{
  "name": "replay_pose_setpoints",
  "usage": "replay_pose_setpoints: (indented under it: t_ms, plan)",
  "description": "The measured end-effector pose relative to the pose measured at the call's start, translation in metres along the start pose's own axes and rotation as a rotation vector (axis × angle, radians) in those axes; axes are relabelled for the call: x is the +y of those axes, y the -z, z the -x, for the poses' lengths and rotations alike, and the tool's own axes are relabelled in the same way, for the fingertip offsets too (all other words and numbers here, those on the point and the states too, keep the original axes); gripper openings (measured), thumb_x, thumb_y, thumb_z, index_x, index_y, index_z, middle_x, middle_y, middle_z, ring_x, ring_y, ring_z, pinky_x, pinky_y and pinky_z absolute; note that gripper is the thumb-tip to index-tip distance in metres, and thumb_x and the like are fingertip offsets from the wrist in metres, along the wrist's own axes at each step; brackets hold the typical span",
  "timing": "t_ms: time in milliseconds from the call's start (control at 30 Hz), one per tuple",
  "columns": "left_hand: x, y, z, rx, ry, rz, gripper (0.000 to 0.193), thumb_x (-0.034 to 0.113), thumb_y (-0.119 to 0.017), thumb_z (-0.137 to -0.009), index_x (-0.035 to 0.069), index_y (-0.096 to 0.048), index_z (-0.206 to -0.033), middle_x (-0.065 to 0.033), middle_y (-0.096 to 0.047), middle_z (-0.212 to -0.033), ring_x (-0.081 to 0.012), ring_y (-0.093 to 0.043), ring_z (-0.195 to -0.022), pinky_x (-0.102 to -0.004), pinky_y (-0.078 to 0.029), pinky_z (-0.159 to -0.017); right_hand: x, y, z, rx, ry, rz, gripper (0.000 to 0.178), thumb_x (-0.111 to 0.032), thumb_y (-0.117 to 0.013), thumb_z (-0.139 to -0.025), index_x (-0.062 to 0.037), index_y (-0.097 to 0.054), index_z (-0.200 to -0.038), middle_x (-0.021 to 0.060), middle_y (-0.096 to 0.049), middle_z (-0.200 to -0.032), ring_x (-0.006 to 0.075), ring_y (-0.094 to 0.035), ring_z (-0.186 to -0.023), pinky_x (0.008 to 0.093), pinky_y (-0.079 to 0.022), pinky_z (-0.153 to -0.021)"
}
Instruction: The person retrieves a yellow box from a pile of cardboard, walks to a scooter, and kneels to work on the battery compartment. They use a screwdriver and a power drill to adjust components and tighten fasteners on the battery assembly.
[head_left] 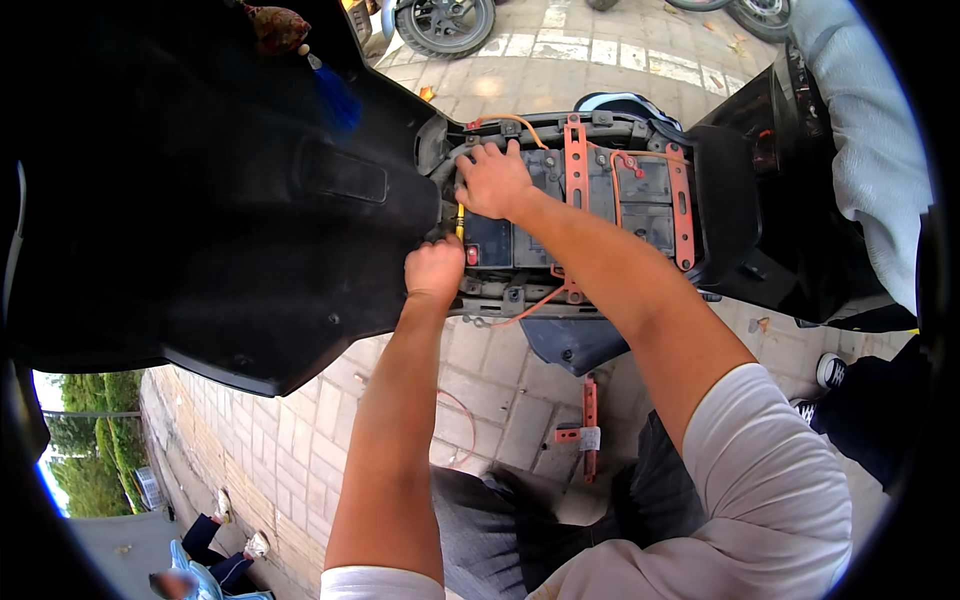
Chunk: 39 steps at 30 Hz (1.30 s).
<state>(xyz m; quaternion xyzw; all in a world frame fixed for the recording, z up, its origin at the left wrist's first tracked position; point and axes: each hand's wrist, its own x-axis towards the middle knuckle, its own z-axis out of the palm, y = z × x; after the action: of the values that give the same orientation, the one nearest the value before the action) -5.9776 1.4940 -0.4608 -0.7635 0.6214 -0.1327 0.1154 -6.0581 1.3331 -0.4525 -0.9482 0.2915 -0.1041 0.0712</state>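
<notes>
A scooter's open underseat bay (490, 292) holds several dark grey batteries (640, 180) side by side. My left hand (435, 270) is closed at the bay's left end, its fingers against the lower end of a slim yellow rod-like thing with dark bands (460, 222); its kind is unclear. Above it, my right hand (495, 180) rests over the leftmost battery (490, 240), fingers apart, thumb beside the rod's upper end. A red terminal cover (472, 255) shows next to my left hand. Orange perforated metal straps (576, 160) cross the batteries, with orange wires (525, 128) around them.
The scooter's black body (230, 220) fills the left. An orange bracket (590, 430) and a thin red wire (470, 420) lie on the paving. A dark plastic panel (570, 343) juts below the bay. People are nearby at right and lower left; wheels (445, 25) stand beyond.
</notes>
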Motion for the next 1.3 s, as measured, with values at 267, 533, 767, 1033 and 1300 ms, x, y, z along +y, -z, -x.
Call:
replay_pose_setpoints:
  t_ms: [267,533,767,1033,1300]
  plan:
    - [0.002,-0.001,0.0,0.053,0.005,0.01,0.004,0.011,-0.057,-0.077,0.01,-0.059,-0.075,-0.0069,-0.067,-0.071,-0.0235,-0.068,-0.067,-0.0359,-0.055,-0.055,-0.001,0.007,-0.005,-0.033,-0.086,-0.042,0.056,-0.046,-0.053,-0.08,-0.0004,-0.058,-0.112,0.0144,-0.055,-0.116,0.027,-0.049,-0.112,0.0495,-0.031,-0.096]
    - [0.004,-0.001,-0.005,-0.017,0.064,0.042,0.005,0.011,-0.054,-0.08,0.009,-0.058,-0.077,-0.01,-0.067,-0.07,-0.0259,-0.069,-0.067,-0.0384,-0.055,-0.056,-0.007,0.002,0.001,0.06,-0.081,-0.02,0.054,-0.046,-0.053,-0.08,-0.0003,-0.059,-0.109,0.0138,-0.056,-0.112,0.0273,-0.048,-0.112,0.0589,-0.028,-0.099]
    - [0.008,0.002,-0.011,-0.052,0.114,0.061,0.007,0.013,-0.053,-0.082,0.01,-0.058,-0.078,-0.0106,-0.068,-0.069,-0.0274,-0.069,-0.065,-0.0394,-0.055,-0.055,0.0,0.009,-0.014,-0.106,-0.142,-0.009,0.056,-0.046,-0.047,-0.086,-0.0021,-0.056,-0.118,0.0121,-0.053,-0.124,0.0265,-0.045,-0.119,0.0625,-0.023,-0.102]
    - [0.009,0.024,-0.005,-0.163,0.176,0.26,0.013,0.013,-0.054,-0.082,0.004,-0.062,-0.087,-0.017,-0.067,-0.08,-0.0342,-0.067,-0.081,-0.0422,-0.053,-0.07,-0.008,0.005,-0.014,-0.165,-0.125,-0.002,0.058,-0.049,-0.044,-0.088,-0.0032,-0.054,-0.123,0.0124,-0.05,-0.127,0.0272,-0.042,-0.121,0.0579,-0.026,-0.099]
    - [0.054,0.062,-0.024,-0.211,0.39,0.57,0.039,0.028,-0.066,-0.079,-0.003,-0.06,-0.102,-0.0258,-0.065,-0.097,-0.041,-0.061,-0.095,-0.047,-0.047,-0.083,0.039,0.001,0.0,0.124,0.018,-0.351,0.058,-0.047,-0.047,-0.089,-0.0033,-0.052,-0.126,0.0132,-0.048,-0.132,0.029,-0.037,-0.127,0.0465,-0.022,-0.105]
